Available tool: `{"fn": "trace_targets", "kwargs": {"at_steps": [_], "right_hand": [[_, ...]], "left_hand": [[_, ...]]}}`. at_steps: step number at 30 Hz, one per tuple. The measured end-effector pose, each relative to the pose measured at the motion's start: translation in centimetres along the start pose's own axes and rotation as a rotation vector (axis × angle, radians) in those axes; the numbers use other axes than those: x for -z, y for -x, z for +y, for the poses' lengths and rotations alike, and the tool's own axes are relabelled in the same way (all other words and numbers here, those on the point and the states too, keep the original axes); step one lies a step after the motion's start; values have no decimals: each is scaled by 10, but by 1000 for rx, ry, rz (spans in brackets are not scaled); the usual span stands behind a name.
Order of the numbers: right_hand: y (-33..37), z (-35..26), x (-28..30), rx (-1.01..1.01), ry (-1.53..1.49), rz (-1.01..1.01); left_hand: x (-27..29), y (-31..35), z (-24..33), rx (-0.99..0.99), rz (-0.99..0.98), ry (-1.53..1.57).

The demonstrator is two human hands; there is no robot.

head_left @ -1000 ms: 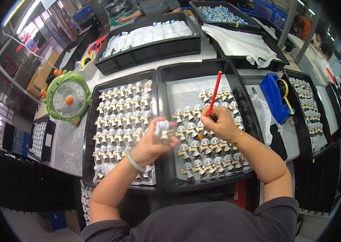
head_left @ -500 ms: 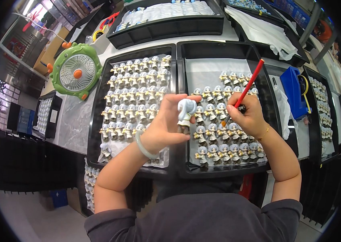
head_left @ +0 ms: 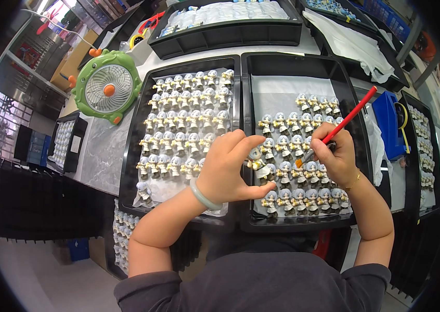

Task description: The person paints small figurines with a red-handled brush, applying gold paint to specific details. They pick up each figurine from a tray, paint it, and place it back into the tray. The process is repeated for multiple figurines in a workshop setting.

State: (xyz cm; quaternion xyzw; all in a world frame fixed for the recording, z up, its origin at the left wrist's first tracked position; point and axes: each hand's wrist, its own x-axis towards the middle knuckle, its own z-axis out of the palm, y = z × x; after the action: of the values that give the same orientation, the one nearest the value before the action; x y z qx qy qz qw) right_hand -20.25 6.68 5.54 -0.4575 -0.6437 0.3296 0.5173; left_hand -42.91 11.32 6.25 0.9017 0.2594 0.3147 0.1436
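Note:
Between the thumb and fingers of my left hand (head_left: pixel 228 169) is a small figurine (head_left: pixel 260 167) with pale hair and a white outfit. It leans to one side, its front showing, above the left edge of the right tray (head_left: pixel 355 140). My right hand (head_left: pixel 334 156) grips a paintbrush (head_left: pixel 353 113) like a pen, red handle slanting up to the right. Its orange bristles (head_left: pixel 299 163) point down over the tray, apart from the held figurine. A dark piece shows by the right fingers; I cannot make it out. Rows of similar figurines (head_left: pixel 298 197) stand on the tray's white lining.
On the left, another black tray (head_left: pixel 131 151) bears more figurine rows. Beyond it stands a green fan (head_left: pixel 106 88) on the grey table (head_left: pixel 100 148). A blue tape dispenser (head_left: pixel 389 125) is at the right, and a larger black tray (head_left: pixel 230 41) lies at the back.
My left hand has turned the figurine from its back to its front and tilted it, bringing it lower. The brush stays in my right hand. The whole view has shifted slightly.

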Motion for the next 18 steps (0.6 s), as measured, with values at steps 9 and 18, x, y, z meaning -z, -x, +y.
{"fn": "trace_targets", "kwargs": {"at_steps": [9, 18], "right_hand": [[3, -4, -3, 6, -21, 1], [1, 4, -5, 40, 80, -37]], "left_hand": [[-2, 0, 0, -20, 36, -51], [-6, 3, -12, 51, 18, 139]]}}
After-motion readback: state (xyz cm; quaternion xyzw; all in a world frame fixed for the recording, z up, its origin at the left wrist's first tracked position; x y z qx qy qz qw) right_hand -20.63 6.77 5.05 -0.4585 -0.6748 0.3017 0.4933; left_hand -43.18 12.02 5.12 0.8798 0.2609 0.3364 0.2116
